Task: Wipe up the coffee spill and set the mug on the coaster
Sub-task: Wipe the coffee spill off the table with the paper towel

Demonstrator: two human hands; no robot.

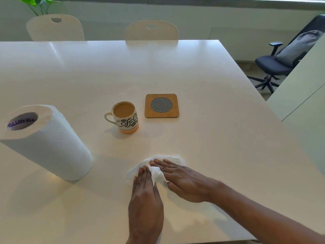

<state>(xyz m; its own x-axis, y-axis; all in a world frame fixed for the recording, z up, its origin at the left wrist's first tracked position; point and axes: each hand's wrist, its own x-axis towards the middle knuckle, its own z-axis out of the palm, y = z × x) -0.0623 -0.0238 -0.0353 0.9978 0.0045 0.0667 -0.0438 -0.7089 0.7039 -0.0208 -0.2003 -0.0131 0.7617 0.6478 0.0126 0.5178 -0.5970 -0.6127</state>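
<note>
Both hands lie flat, fingers straight, pressing a crumpled white paper towel [156,169] onto the white bench [211,120]. Neither hand is clenched or gripping; palms down, just bearing on the sheet. Left hand [145,199] covers the towel's near-left part, right hand [184,182] the right part, w/ a bunched ridge of towel sticking up between them. Fingertips of the two hands almost meet over the towel. No coffee stain shows on the bench around the towel; what's under it is hidden.

Taking the mug [125,117] as landmark: it stands upright on the bare bench, nearly full of milky coffee, handle pointing left, black "Coffee" lettering on the side, orange band at the base. The coaster [161,105], a square wooden one w/ a round patterned insert, lies just right of the mug & slightly farther back, not touching it, nothing on it. The towel & hands are nearer the camera than the mug, a bit to its right, well apart from it. The paper towel roll [47,143] stands left of the mug, nearer the camera. Two white chairs [152,30] sit at the bench's far edge beyond the mug; a dark office chair [284,59] is far right, off the bench.
</note>
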